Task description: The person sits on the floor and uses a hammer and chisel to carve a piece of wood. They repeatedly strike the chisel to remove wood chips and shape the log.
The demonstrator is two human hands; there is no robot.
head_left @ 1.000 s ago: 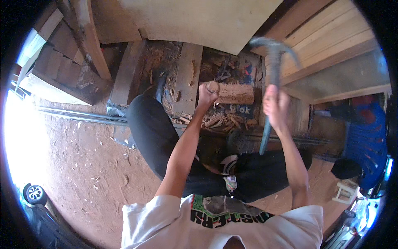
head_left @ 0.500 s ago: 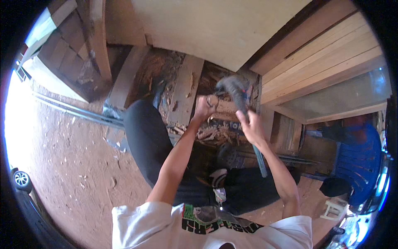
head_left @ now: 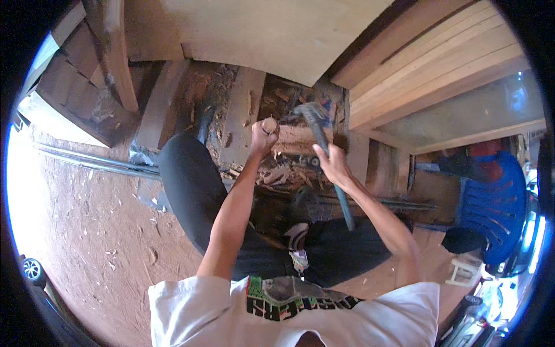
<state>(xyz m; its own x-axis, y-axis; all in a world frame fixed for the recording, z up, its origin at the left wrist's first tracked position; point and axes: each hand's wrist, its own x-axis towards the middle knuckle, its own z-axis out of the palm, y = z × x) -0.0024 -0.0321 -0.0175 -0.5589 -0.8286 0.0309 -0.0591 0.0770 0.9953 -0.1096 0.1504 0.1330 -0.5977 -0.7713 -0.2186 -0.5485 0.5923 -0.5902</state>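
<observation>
My left hand (head_left: 265, 139) is closed in a fist around a tool with a round wooden handle (head_left: 270, 124), probably a chisel. Its blade is mostly hidden. My right hand (head_left: 334, 164) grips a hammer (head_left: 342, 199) partway along its dark handle, which slants down toward my lap. The grey hammer head (head_left: 310, 111) is just right of my left fist and a little beyond it, apart from the wooden handle end. Below the hammer head and beside my left fist lies a reddish-brown wood block (head_left: 298, 141), partly covered by the hammer.
Wood shavings (head_left: 274, 175) lie around the block, near dark planks (head_left: 243, 115). A pale panel (head_left: 254, 34) fills the far side. Stacked timber frames (head_left: 439, 75) stand right, with a blue plastic chair (head_left: 494, 202) nearer. Metal rods (head_left: 98, 157) run left over bare soil.
The whole view has shifted, moving the scene left and slightly up. The hammer head looks less blurred. Both hands keep their grips, with little change in their positions relative to the block.
</observation>
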